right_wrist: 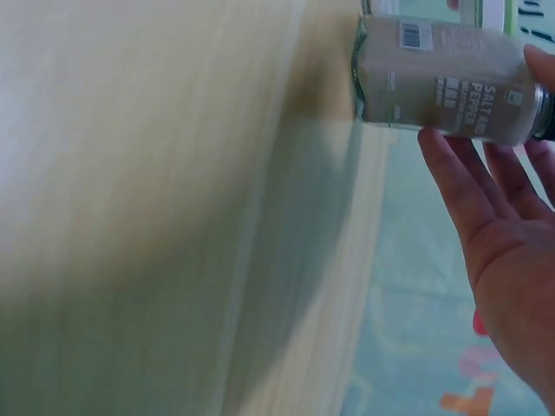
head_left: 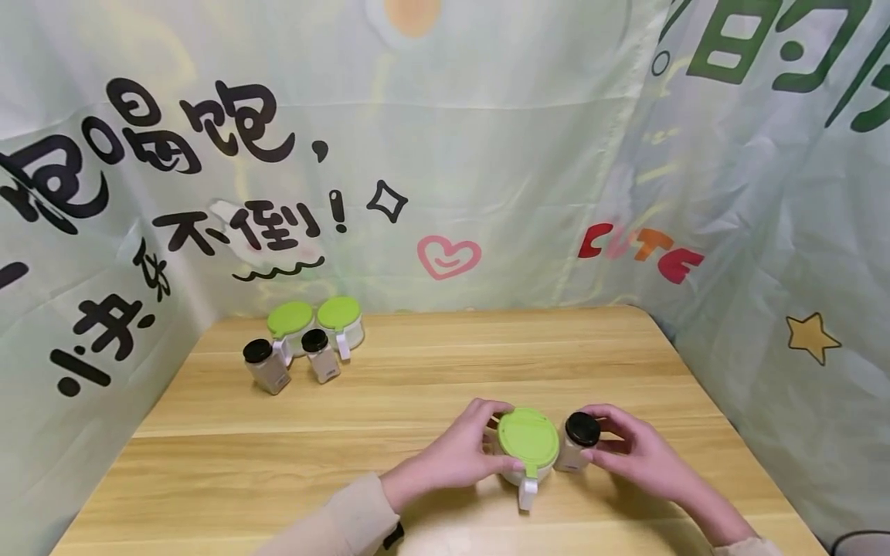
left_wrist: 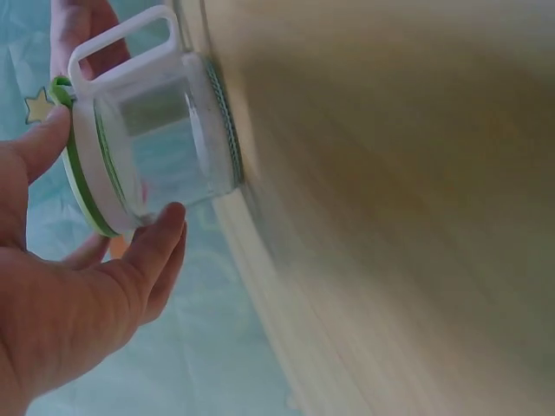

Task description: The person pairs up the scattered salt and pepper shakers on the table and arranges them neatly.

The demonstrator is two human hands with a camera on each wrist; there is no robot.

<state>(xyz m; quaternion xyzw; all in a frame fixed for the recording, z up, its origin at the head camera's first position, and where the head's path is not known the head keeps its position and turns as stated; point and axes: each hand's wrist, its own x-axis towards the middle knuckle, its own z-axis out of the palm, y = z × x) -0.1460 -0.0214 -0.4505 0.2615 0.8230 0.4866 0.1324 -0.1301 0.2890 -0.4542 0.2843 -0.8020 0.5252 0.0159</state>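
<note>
My left hand (head_left: 473,449) grips a clear seasoning jar (left_wrist: 160,143) with a green lid (head_left: 528,438) and a white handle (head_left: 528,494) that points toward me. In the left wrist view, the thumb lies at the lid's rim and fingers touch the jar's side. Right beside it, my right hand (head_left: 645,457) holds a black-capped salt and pepper bottle (right_wrist: 447,78) between thumb and fingers. Both containers stand upright, their bases at the wooden tabletop. The bottle's contents look greyish brown, while the jar looks see-through.
Two more green-lidded jars (head_left: 291,318) stand at the table's back left. In front of them are two black-capped bottles (head_left: 268,371). Printed cloth (head_left: 514,170) hangs behind the wooden table (head_left: 431,371) and along its sides. A dark cable (head_left: 862,534) shows at the lower right.
</note>
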